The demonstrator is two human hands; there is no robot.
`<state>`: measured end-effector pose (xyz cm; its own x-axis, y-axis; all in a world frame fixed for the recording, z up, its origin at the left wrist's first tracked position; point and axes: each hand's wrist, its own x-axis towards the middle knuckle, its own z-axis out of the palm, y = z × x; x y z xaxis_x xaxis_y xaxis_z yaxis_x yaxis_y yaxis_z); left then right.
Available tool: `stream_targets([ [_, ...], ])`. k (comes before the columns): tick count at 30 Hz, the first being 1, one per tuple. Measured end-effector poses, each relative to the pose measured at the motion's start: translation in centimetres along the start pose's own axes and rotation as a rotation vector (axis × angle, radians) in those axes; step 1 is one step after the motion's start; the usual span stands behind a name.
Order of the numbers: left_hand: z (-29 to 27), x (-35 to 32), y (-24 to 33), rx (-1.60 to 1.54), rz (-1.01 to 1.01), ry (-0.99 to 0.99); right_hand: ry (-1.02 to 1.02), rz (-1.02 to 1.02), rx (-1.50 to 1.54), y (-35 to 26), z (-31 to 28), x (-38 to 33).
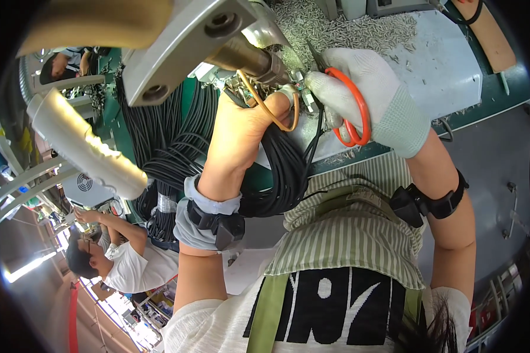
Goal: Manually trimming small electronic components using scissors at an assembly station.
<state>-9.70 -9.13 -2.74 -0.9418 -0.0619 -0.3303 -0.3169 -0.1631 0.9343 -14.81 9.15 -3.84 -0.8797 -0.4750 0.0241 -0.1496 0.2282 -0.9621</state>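
Note:
My left hand [241,126], bare with a white cover on the thumb tip, closes round black cable ends with small metal connectors; a lamp arm partly hides its fingers. A tan loop [297,115] hangs in front of it. In a white knit glove, my right hand [371,85] is closed on scissors with red handles [362,106], their dark blades [317,56] pointing away. Its fingertips are at a small silver connector [305,97], close to my left thumb. From there a black cable [319,126] runs down toward my lap.
Loose small metal pieces [359,35] heap on a pale sheet [447,65] across the green bench. Black cable bundles [159,123] lie to the left. A grey metal bracket [188,47] and a lit lamp [88,144] overhang the bench. Another person [123,259] works at far left.

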Motion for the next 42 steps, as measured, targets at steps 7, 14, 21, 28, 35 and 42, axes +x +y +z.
stream_targets([
  [7,0.8,-0.2,0.7,0.317,0.136,0.04,-0.138,0.118,0.113,-0.4,-0.5,0.3],
  [14,0.1,0.4,-0.1,0.245,0.121,0.037,-0.133,0.099,-0.046,-0.8,-1.4,-0.5],
  [21,0.7,0.2,0.5,0.354,0.128,0.071,-0.144,-0.358,-0.712,-2.1,-3.3,-2.1],
  [28,0.7,0.4,0.0,0.276,0.175,0.094,-0.122,-0.613,-1.04,-2.6,-3.3,-1.3],
  [35,0.3,0.3,-0.3,0.318,0.152,0.055,-0.131,-0.701,-1.167,-1.6,-3.6,-0.6],
  [42,0.5,0.3,-0.1,0.306,0.166,0.037,-0.161,-0.723,-1.114,-1.8,-3.9,-0.7],
])
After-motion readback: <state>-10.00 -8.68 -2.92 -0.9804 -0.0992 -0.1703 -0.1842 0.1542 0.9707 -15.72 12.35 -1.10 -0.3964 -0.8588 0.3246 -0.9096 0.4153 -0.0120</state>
